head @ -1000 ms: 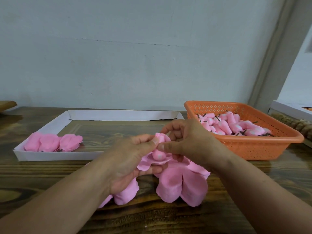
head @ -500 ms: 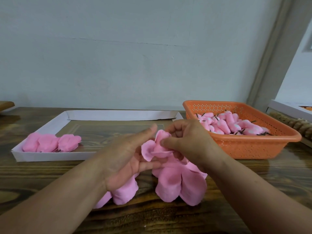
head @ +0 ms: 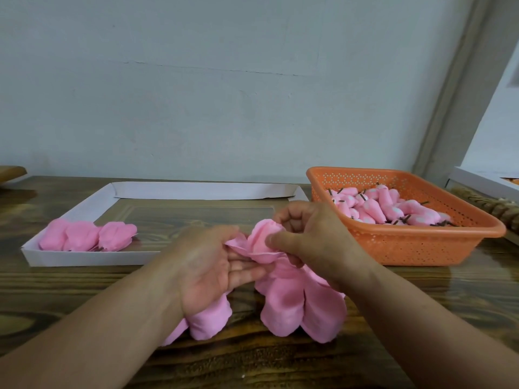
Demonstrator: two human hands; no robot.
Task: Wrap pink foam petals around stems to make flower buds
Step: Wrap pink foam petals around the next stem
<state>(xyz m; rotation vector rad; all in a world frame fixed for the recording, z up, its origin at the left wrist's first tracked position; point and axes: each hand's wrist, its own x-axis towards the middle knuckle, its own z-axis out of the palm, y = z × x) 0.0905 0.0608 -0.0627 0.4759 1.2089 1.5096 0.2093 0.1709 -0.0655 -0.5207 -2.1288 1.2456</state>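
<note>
- A wooden table (head: pixel 84 290) runs across the view, with a wall (head: pixel 224 94) behind it.
- A shallow cardboard tray (head: pixel 84 258) lies on the table's left half; a cluster of finished buds (head: pixel 87 237) sits in its front left corner.
- A plastic basket (head: pixel 421 245) stands on the right, just beside the tray, with a heap of stems (head: pixel 387 209) inside.
- Before the tray and basket, near the table's front edge, lies a pile of loose foam petals (head: pixel 297 307).
- The left hand (head: pixel 205 265) and right hand (head: pixel 311 237) meet above this pile, with one petal (head: pixel 264 240) between them.
- The left hand's heel rests on the pile's left part.
</note>
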